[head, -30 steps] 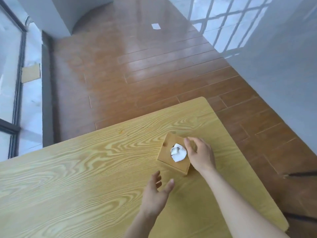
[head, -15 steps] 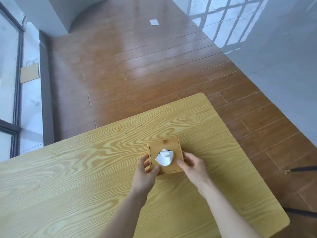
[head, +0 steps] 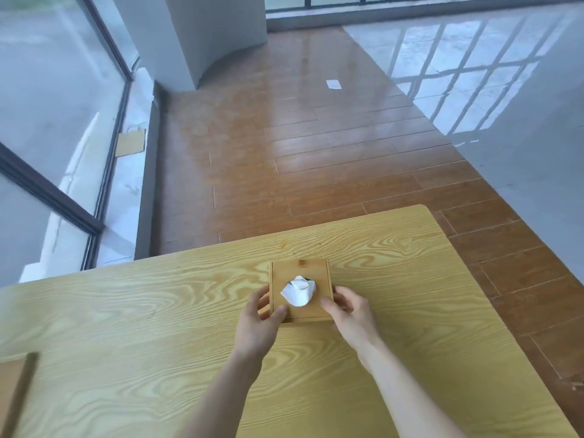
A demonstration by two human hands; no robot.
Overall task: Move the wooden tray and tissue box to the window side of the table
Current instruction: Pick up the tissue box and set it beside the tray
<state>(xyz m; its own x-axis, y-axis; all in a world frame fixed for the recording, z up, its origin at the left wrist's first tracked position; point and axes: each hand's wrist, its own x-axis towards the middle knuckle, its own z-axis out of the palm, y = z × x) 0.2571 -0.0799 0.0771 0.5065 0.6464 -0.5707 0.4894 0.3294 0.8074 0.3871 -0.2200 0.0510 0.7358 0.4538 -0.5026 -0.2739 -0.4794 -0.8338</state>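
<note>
A square wooden tissue box (head: 301,273) with a white tissue (head: 298,292) poking from its top stands on the light wooden table (head: 158,311), near the far edge. My left hand (head: 259,324) grips its near left corner and side. My right hand (head: 350,314) grips its near right corner. A wooden tray (head: 14,384) shows only as a brown corner at the left edge of the view.
A large window (head: 47,137) runs along the left, beyond the table's left end. Brown plank floor (head: 316,153) lies past the table's far edge and to the right. A white pillar (head: 205,36) stands at the back.
My left hand came up and took hold of the box, joining the right. The box turned square to me and the view swung left, bringing the tray's corner into sight.
</note>
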